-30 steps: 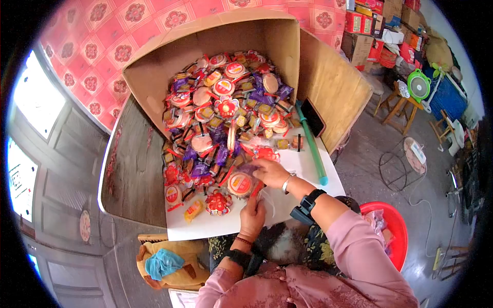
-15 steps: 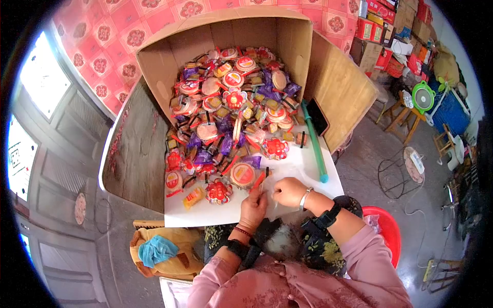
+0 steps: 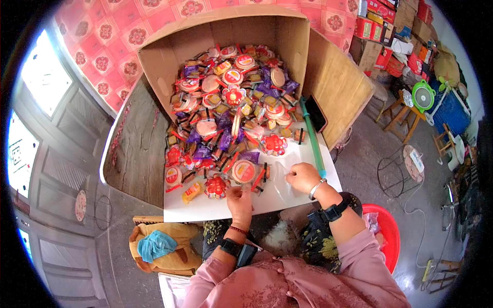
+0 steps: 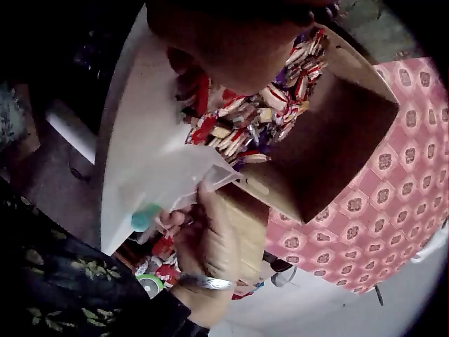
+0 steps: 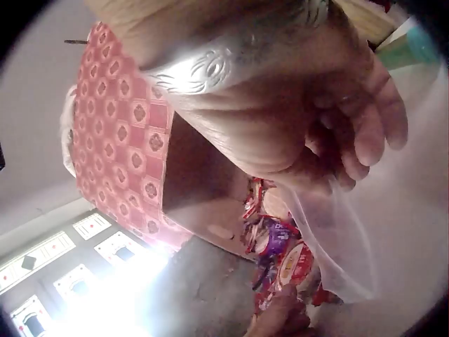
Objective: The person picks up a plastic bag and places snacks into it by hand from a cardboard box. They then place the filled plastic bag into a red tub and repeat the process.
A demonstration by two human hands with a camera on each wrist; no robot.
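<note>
Both hands pinch a thin, crinkly clear plastic bag (image 3: 280,179), the right hand (image 3: 304,177) now farther right, the left hand (image 3: 239,197) lower.

cardboard box (image 3: 164,61): 1 | green tube (image 3: 313,138): 1 | phone (image 3: 316,114): 1 | red basin (image 3: 391,236): 1

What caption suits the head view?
Both hands, left hand and right hand, hold a clear bag beside spilled sweets.

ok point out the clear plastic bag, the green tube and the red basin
clear plastic bag (image 3: 281,179), head view, middle of the film.
green tube (image 3: 313,139), head view, mid-length of the shaft.
red basin (image 3: 390,226), head view, right-hand rim.
</note>
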